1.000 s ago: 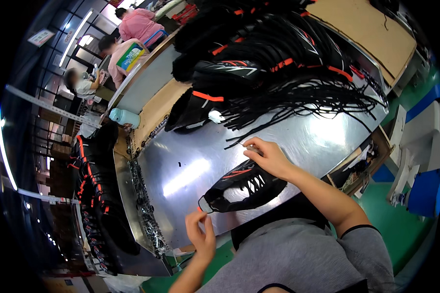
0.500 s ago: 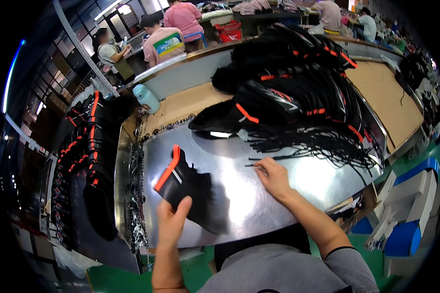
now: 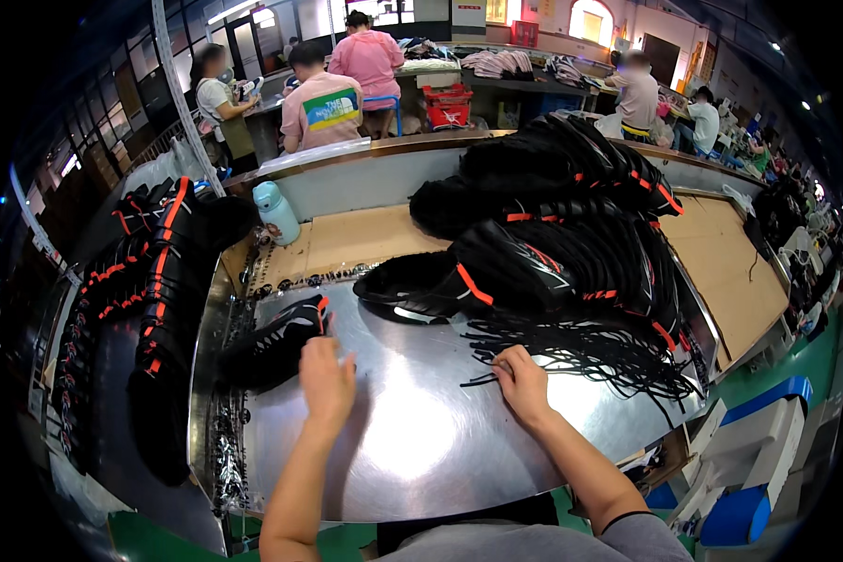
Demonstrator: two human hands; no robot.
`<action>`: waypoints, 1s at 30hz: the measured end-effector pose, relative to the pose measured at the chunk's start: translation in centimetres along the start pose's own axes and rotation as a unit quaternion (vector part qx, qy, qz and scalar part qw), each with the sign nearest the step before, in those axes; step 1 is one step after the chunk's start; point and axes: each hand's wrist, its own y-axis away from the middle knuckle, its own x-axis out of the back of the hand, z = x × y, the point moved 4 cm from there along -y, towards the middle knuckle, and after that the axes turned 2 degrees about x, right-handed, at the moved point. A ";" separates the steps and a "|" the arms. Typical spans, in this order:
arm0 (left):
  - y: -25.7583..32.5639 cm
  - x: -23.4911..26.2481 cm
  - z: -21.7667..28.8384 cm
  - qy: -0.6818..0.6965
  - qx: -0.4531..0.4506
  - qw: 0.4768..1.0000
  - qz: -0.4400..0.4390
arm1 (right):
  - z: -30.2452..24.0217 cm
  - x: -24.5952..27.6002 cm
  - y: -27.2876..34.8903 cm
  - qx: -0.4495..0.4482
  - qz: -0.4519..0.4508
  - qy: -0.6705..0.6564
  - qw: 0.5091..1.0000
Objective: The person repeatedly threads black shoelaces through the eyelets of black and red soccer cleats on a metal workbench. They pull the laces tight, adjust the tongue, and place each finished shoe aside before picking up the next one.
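Observation:
A black shoe upper [image 3: 273, 348] with an orange heel strip lies at the left side of the metal tabletop [image 3: 412, 412]. My left hand [image 3: 326, 386] is at its heel end, with the fingers curled against it and the thumb standing apart. My right hand [image 3: 523, 382] pinches a thin black lace [image 3: 478, 381] at the near left edge of a tangle of black laces [image 3: 590, 361]. Just beyond, a row of stacked black shoe uppers [image 3: 571, 258] with orange strips stretches to the right, its nearest one [image 3: 407, 286] pointing left.
More stacked uppers [image 3: 164, 281] fill a lower surface on the left. A light-blue bottle [image 3: 276, 214] stands at the back left, by a cardboard sheet [image 3: 347, 229]. Another cardboard-covered surface [image 3: 726, 253] adjoins on the right. Several people work beyond the low partition [image 3: 347, 183].
My left hand has moved the upper left and away from me, turning it over on its side. My right hand stays by the laces, still pinching. The head view has tilted up.

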 end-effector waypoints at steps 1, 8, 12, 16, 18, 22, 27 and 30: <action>-0.9 0.4 3.0 0.063 -0.040 0.997 0.001 | -0.7 0.5 -0.2 -0.005 0.003 -0.031 1.000; -11.1 -8.5 10.9 0.079 -0.030 0.995 -0.058 | -17.5 16.2 -3.2 0.152 0.025 -0.394 0.906; -10.3 -7.4 10.5 0.211 0.064 0.967 -0.126 | -16.0 26.7 2.3 0.172 0.083 -0.662 0.725; -4.7 0.9 12.4 0.636 0.162 0.751 -0.072 | -8.1 25.0 7.8 -0.032 0.123 -0.710 0.693; -0.6 3.8 10.3 0.806 0.182 0.559 -0.070 | -5.3 19.3 9.6 -0.186 0.082 -0.689 0.695; 12.5 5.2 6.6 0.851 0.357 0.365 -0.121 | -5.1 8.5 11.3 -0.336 -0.066 -0.651 0.677; 21.7 2.0 1.4 0.746 0.484 0.434 -0.144 | -6.1 2.6 12.5 -0.381 -0.125 -0.563 0.722; 18.7 8.1 0.8 0.368 0.330 0.859 -0.131 | -5.8 1.5 11.8 -0.373 -0.122 -0.566 0.725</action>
